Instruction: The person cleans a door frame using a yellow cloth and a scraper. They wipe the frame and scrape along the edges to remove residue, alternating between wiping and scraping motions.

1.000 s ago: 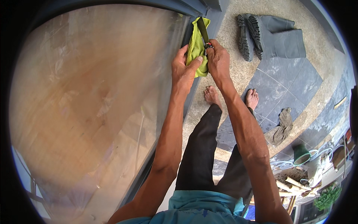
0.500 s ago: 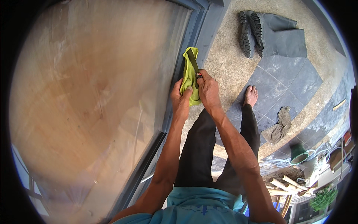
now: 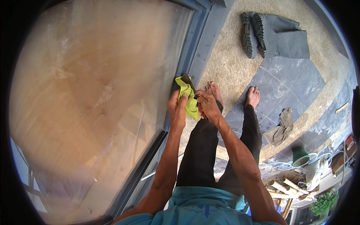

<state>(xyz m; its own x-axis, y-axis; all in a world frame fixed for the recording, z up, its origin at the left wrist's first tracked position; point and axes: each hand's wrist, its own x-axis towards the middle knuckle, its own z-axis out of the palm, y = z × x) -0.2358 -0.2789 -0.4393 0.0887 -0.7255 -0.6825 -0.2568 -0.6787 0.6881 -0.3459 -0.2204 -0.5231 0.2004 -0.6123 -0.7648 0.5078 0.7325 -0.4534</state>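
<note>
Between my hands is a yellow-green cloth [image 3: 191,107], held close to the window frame. My left hand [image 3: 177,108] pinches the cloth's left side with the thumb on top. My right hand [image 3: 209,106] is closed around the red and black handle of a dark-bladed knife [image 3: 188,81]. Its blade lies against the cloth, with the tip pointing up and away from me. Fingers and cloth cover part of the blade and handle. To the left stands a large glass pane [image 3: 93,93], hazy with streaks, in a grey metal frame [image 3: 195,41].
Grey rubber boots [image 3: 279,37] lie on the pebbled floor at the far right. My bare feet are on the floor, near grey tiles [image 3: 288,77]. A crumpled brown rag [image 3: 281,127], a green bucket [image 3: 300,156], a pale hose and bamboo poles [image 3: 287,187] are at the right.
Both hands have drawn the cloth and knife nearer to me and slightly left. The cloth is more bunched, and less of the blade shows. My left foot has come into sight.
</note>
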